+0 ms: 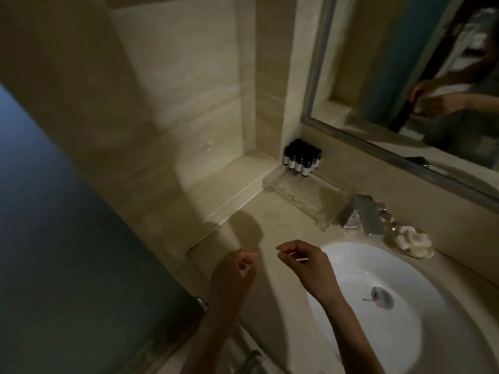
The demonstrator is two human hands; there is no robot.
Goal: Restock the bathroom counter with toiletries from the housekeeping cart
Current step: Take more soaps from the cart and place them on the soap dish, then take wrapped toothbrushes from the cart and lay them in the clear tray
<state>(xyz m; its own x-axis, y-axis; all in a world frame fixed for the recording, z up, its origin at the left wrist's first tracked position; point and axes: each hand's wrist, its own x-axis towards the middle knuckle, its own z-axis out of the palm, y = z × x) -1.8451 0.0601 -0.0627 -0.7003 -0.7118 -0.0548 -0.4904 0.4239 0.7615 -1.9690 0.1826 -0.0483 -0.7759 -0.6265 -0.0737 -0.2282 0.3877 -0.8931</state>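
Several small dark toiletry bottles (302,157) with white labels stand packed together in the back corner, at the far end of a clear tray (305,197) on the beige counter (272,220). My left hand (233,269) and my right hand (306,263) hover side by side above the counter's front, well short of the bottles. Both have loosely curled fingers, thumb near forefinger, with nothing visible in them. The right hand is over the left rim of the sink. The housekeeping cart is out of view.
A white basin (383,268) with a metal drain fills the right. Behind it stand a chrome faucet (363,214) and a glass dish with white soap (413,242). A framed mirror (391,76) hangs above. A raised stone ledge (229,184) and a dark panel (54,225) lie left.
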